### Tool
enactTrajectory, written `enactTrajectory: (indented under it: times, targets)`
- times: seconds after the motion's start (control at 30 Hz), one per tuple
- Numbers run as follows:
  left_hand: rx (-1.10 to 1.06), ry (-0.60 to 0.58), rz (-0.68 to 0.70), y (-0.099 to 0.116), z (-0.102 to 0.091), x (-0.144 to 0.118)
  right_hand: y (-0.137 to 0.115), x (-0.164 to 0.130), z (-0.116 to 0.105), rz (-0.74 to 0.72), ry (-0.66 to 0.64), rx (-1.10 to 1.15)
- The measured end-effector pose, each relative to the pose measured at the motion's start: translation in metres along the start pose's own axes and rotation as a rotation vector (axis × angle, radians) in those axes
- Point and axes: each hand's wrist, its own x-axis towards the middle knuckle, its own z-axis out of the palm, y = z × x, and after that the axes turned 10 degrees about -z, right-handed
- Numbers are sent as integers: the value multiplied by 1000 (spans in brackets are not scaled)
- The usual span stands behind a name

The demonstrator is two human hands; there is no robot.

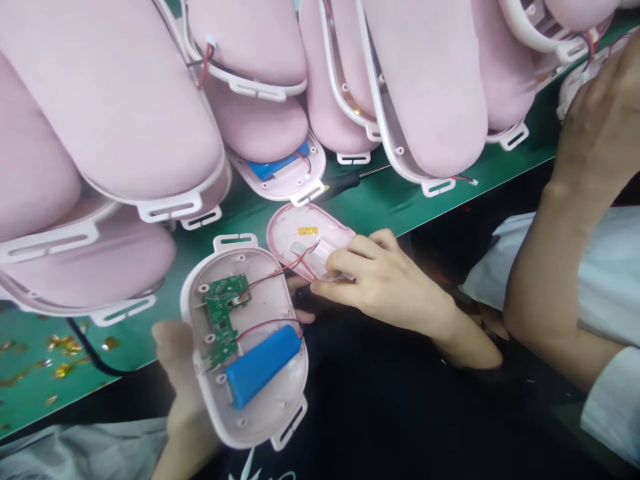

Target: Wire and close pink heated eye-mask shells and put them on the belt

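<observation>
My left hand (pixel 183 380) grips a pink oval plastic housing (pixel 267 300) from beneath, its thumb along the left rim and fingertips showing past the right edge. Inside the housing lie a green circuit board (pixel 223 317) and a blue battery pack (pixel 265 365). Thin red and black wires run from the board to a smaller pink cover (pixel 287 230), which bears a yellow tape patch (pixel 307 231). My right hand (pixel 380 280) pinches the lower right edge of this cover, fingers curled over it. The cover is tilted beside the housing's upper right.
Stacked pink padded housings (pixel 430 87) line the green table (pixel 395 210). A screwdriver (pixel 345 183) lies among them. Gold-coloured scraps (pixel 65 347) are scattered at left. At right, another person's forearm (pixel 550 280) and hand reach over the table.
</observation>
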Motion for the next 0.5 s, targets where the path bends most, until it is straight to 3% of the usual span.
enactTrajectory:
  times: [0.1,0.27,0.43,0.5]
  targets:
    - [7,-117,-89,10,7,3,0,7,7,-38,38,-52]
    - [16,28,-38,17,10,2,6,10,11,-71,64,-83]
    - [56,-53,-6,16,3,6,6,21,10,-85,138,110]
    - [132,34,45,10,6,10,2,30,11,-41,91,207]
